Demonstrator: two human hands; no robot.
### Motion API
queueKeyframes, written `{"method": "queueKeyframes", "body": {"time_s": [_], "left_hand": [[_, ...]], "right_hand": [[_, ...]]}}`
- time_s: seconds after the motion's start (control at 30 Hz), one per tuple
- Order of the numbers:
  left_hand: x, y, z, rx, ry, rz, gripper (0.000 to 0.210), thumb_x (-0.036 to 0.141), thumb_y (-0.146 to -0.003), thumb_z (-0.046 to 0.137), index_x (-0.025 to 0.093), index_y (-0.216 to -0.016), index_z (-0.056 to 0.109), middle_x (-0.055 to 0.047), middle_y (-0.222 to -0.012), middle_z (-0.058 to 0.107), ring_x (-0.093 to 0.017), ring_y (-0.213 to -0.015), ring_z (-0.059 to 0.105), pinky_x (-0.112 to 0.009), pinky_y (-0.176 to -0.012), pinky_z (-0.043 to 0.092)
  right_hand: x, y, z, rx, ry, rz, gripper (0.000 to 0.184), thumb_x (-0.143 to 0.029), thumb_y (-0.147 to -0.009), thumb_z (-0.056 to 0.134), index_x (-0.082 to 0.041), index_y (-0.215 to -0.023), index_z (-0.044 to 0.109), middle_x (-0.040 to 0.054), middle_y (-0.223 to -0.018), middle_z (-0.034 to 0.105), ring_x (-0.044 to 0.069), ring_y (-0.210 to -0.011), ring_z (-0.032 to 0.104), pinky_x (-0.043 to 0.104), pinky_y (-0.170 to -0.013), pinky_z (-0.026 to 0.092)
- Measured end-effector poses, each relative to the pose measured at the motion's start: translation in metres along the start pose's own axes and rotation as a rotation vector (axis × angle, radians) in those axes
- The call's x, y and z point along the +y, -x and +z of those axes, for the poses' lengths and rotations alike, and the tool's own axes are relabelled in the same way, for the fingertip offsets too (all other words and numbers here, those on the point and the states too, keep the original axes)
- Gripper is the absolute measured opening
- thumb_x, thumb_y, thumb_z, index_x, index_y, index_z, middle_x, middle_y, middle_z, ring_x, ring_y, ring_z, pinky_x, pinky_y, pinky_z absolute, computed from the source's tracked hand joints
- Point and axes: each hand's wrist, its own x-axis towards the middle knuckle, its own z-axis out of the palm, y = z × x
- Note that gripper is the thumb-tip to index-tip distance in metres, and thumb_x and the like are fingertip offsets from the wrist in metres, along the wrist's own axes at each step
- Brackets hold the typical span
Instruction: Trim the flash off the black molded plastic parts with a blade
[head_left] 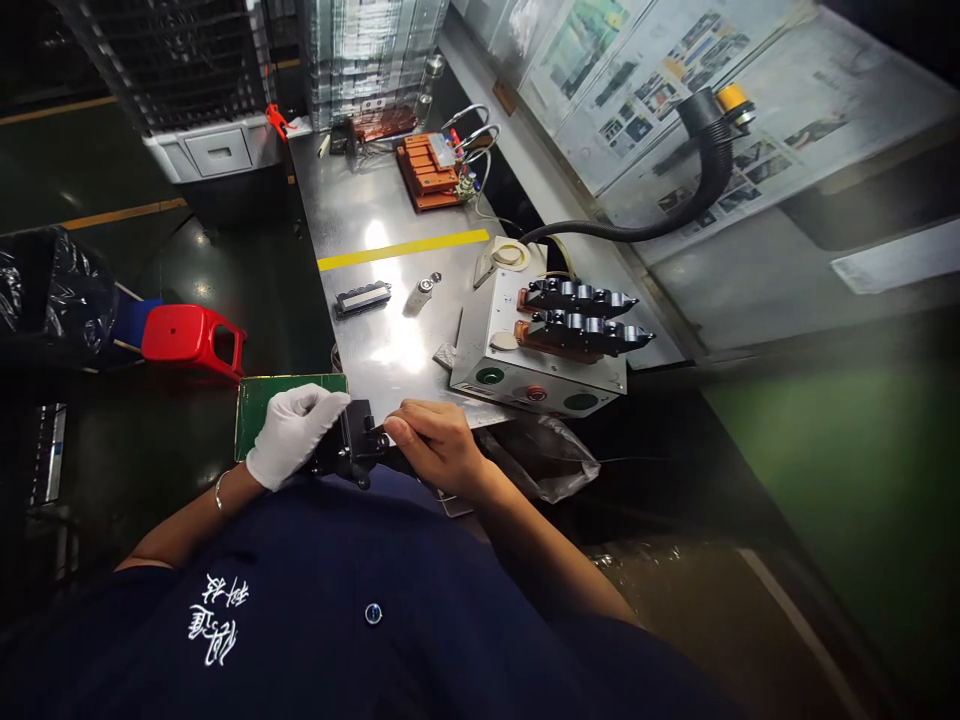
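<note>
My left hand (296, 432), in a white glove, is closed on a black molded part (361, 430) close to my body. My right hand (441, 445) is bare, its thumb and forefinger pinched together at the part's right end. Whatever lies between those fingertips is too small to make out. On the metal bench, a similar black part with a pale strip (364, 298) lies beside a small white bottle (420, 293). Two black parts with silver cylinders (585, 330) sit on a grey control box (517, 365) to the right.
An orange fixture (431, 172) with hoses stands farther back on the bench (337, 215), beyond a yellow tape line (405, 250). A black flexible duct (709, 185) arches on the right. At left are a red stool (180, 333) and a green board (251, 415); a clear plastic bag (562, 460) hangs below the bench.
</note>
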Motion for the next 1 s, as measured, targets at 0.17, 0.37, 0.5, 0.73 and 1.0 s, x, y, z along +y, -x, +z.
{"method": "queueKeyframes", "body": {"time_s": [0.17,0.37,0.5,0.73,1.0], "left_hand": [[0.001,0.001,0.001,-0.002,0.019,-0.014,0.039,0.046,-0.075,0.068,0.015,-0.055,0.055,0.004,-0.055,0.046,-0.008,-0.055,0.040,-0.021,-0.052,0.035],[0.008,0.000,0.000,-0.143,-0.004,0.041,0.031,0.040,-0.074,0.069,0.015,-0.058,0.062,0.002,-0.055,0.056,-0.009,-0.054,0.047,-0.021,-0.051,0.038],[0.012,-0.006,-0.004,-0.117,-0.056,0.128,0.027,0.034,-0.073,0.069,0.015,-0.056,0.061,0.002,-0.054,0.057,-0.009,-0.053,0.049,-0.021,-0.052,0.040],[0.013,-0.009,-0.001,-0.105,-0.070,0.154,0.026,0.033,-0.073,0.068,0.015,-0.054,0.062,0.001,-0.053,0.058,-0.009,-0.052,0.050,-0.021,-0.051,0.040],[0.008,-0.013,-0.001,-0.035,-0.078,0.139,0.030,0.038,-0.074,0.067,0.016,-0.055,0.059,0.002,-0.052,0.053,-0.009,-0.053,0.046,-0.022,-0.052,0.039]], "right_hand": [[0.002,-0.002,-0.003,-0.099,-0.086,0.085,0.040,-0.027,-0.096,0.043,-0.019,-0.057,0.035,-0.0062,-0.054,0.031,0.006,-0.047,0.030,0.022,-0.048,0.025],[0.010,-0.001,-0.017,-0.501,-0.532,0.169,0.048,-0.045,-0.098,0.035,-0.018,-0.059,0.045,-0.0061,-0.048,0.037,0.006,-0.043,0.036,0.020,-0.045,0.029],[0.007,-0.003,-0.018,-0.364,-0.321,0.097,0.050,-0.056,-0.095,0.037,-0.016,-0.068,0.052,-0.0031,-0.055,0.045,0.008,-0.049,0.041,0.021,-0.049,0.031],[0.005,-0.010,-0.010,-0.247,0.089,-0.116,0.054,-0.061,-0.090,0.044,-0.017,-0.058,0.045,-0.0033,-0.057,0.041,0.008,-0.050,0.036,0.022,-0.049,0.024],[0.010,-0.010,-0.009,-0.173,0.285,-0.123,0.059,-0.067,-0.090,0.037,-0.016,-0.062,0.052,-0.0012,-0.060,0.045,0.009,-0.053,0.039,0.023,-0.049,0.022]]}}
